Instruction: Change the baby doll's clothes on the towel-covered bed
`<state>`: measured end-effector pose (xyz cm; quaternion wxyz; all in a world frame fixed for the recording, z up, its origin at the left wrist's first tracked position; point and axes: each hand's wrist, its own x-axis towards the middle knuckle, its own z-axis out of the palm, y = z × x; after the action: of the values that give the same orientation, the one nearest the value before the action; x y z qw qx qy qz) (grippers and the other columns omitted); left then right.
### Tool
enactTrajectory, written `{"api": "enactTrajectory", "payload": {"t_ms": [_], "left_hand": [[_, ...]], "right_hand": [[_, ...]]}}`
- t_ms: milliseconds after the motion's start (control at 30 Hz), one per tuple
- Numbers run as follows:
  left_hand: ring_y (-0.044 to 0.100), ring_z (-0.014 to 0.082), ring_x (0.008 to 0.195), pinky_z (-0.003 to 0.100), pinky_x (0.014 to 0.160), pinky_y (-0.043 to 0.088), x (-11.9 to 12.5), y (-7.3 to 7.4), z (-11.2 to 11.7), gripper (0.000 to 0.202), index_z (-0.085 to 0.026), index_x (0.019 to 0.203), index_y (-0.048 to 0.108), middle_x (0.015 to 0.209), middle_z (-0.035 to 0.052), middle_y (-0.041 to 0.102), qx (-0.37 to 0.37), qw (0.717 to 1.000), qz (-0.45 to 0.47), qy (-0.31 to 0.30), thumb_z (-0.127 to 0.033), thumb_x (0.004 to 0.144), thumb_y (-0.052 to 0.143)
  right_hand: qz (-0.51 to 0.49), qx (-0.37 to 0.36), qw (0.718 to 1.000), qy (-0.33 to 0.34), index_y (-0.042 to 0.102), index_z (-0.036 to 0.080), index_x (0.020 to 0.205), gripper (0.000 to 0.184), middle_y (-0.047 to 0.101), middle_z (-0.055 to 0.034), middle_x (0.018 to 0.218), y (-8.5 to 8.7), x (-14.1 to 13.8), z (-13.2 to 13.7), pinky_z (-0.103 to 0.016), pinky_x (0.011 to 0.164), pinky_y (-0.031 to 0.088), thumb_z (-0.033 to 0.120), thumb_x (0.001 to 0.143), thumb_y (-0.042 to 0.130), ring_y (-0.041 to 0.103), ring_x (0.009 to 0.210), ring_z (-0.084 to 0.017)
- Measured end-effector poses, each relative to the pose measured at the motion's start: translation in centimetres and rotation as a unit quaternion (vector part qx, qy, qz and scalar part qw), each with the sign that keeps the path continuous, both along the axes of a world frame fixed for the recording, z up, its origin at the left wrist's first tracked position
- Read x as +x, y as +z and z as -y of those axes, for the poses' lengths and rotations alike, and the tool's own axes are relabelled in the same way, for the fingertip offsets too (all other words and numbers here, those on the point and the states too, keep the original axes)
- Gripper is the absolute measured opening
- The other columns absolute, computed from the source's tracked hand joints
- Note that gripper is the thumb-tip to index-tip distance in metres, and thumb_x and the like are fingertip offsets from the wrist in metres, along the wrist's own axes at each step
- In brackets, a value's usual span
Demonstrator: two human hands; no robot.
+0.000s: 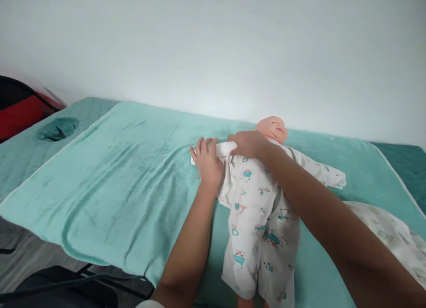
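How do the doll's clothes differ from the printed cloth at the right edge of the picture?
The clothes are on the doll, while the printed cloth lies rumpled and loose nearby. The clothes show distinct teal and pink figures; the cloth has a paler, greenish print. The right forearm crosses part of the clothes, while the picture's edge cuts off the cloth. Both are whitish and lie on the green cover.
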<state>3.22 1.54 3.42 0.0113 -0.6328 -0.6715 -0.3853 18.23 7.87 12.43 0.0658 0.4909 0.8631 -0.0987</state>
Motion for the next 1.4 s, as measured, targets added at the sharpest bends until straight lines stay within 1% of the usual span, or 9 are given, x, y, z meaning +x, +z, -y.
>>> {"api": "enactTrajectory", "payload": {"t_ms": [267,367,433,667,800,967,1167,1267,1400], "left_hand": [[0.047,0.0285,0.138,0.057,0.125,0.024,1.3,-0.8,-0.6,0.065,-0.017,0.142,0.051,0.142,0.0125,0.057,-0.105,0.987,-0.028,-0.12,-0.003,0.079,0.041],[0.049,0.0284,0.136,0.056,0.124,0.024,1.3,-0.9,-0.9,0.063,-0.016,0.139,0.055,0.14,0.0121,0.059,-0.097,0.989,-0.004,-0.115,-0.004,0.079,0.042],[0.051,0.0273,0.134,0.055,0.124,0.026,1.4,-0.8,-0.8,0.062,-0.017,0.137,0.058,0.139,0.0107,0.06,-0.085,0.989,0.013,-0.122,-0.004,0.078,0.042],[0.047,0.0177,0.14,0.048,0.126,0.027,2.4,-0.3,-0.6,0.055,-0.026,0.133,0.061,0.146,0.0011,0.058,-0.031,0.968,0.031,-0.246,-0.007,0.086,0.04],[0.046,0.0182,0.142,0.048,0.127,0.025,2.9,0.3,-0.3,0.044,-0.026,0.129,0.064,0.144,0.0015,0.06,-0.052,0.965,0.082,-0.245,-0.015,0.093,0.042],[0.059,0.0183,0.127,0.035,0.114,0.045,5.7,4.2,0.9,0.035,-0.023,0.125,0.066,0.134,0.0035,0.066,-0.078,0.953,0.202,-0.213,-0.031,0.098,0.045],[0.061,0.0229,0.121,0.036,0.103,0.049,15.0,9.7,0.7,0.032,-0.022,0.12,0.069,0.125,0.0058,0.069,-0.164,0.898,-0.126,-0.387,-0.025,0.097,0.048],[0.065,0.0273,0.109,0.038,0.09,0.051,19.2,9.8,-0.3,0.03,-0.015,0.11,0.072,0.117,0.0132,0.069,-0.233,0.839,-0.32,-0.374,-0.012,0.092,0.048],[0.067,0.027,0.104,0.038,0.086,0.051,22.5,8.3,-1.6,0.031,-0.015,0.109,0.073,0.118,0.0148,0.069,-0.276,0.812,-0.37,-0.356,-0.012,0.091,0.048]], "right_hand": [[-0.15,0.117,0.974,-0.119,0.062,0.02,0.125,0.038,0.062,-0.0093,0.13,-0.6,6.7,3.9,-0.039,0.099,0.045,0.028,0.102,0.033,0.056,0.12,-0.023],[-0.342,0.232,0.874,-0.255,0.066,0.017,0.115,0.033,0.067,-0.011,0.118,-3.7,11.5,6.1,-0.038,0.098,0.048,0.03,0.093,0.045,0.061,0.11,-0.023],[-0.373,0.234,0.844,-0.304,0.067,0.017,0.111,0.035,0.068,-0.0124,0.113,-6.0,13.6,6.9,-0.042,0.096,0.048,0.038,0.09,0.049,0.062,0.108,-0.026],[-0.246,0.208,0.891,-0.321,0.069,0.02,0.118,0.042,0.069,-0.0111,0.118,-7.7,15.9,7.3,-0.039,0.089,0.045,0.02,0.085,0.043,0.061,0.105,-0.028],[-0.212,0.195,0.864,-0.414,0.07,0.021,0.115,0.04,0.071,-0.0092,0.111,-7.4,17.3,8.0,-0.034,0.079,0.041,0.021,0.085,0.045,0.061,0.098,-0.027],[-0.198,0.194,0.857,-0.434,0.07,0.02,0.116,0.037,0.072,-0.0099,0.107,-7.7,17.4,8.1,-0.033,0.078,0.038,0.027,0.09,0.045,0.062,0.096,-0.026],[-0.192,0.174,0.859,-0.441,0.069,0.021,0.118,0.034,0.073,-0.0104,0.11,-7.4,17.3,7.9,-0.032,0.079,0.037,0.032,0.095,0.046,0.063,0.099,-0.026],[-0.192,0.16,0.861,-0.444,0.068,0.022,0.12,0.034,0.072,-0.011,0.114,-7.1,17.4,8.0,-0.033,0.081,0.037,0.034,0.096,0.047,0.063,0.104,-0.028],[-0.2,0.142,0.864,-0.439,0.068,0.022,0.121,0.034,0.072,-0.0114,0.114,-6.8,17.5,8.0,-0.033,0.08,0.037,0.033,0.097,0.045,0.063,0.102,-0.028]]}}
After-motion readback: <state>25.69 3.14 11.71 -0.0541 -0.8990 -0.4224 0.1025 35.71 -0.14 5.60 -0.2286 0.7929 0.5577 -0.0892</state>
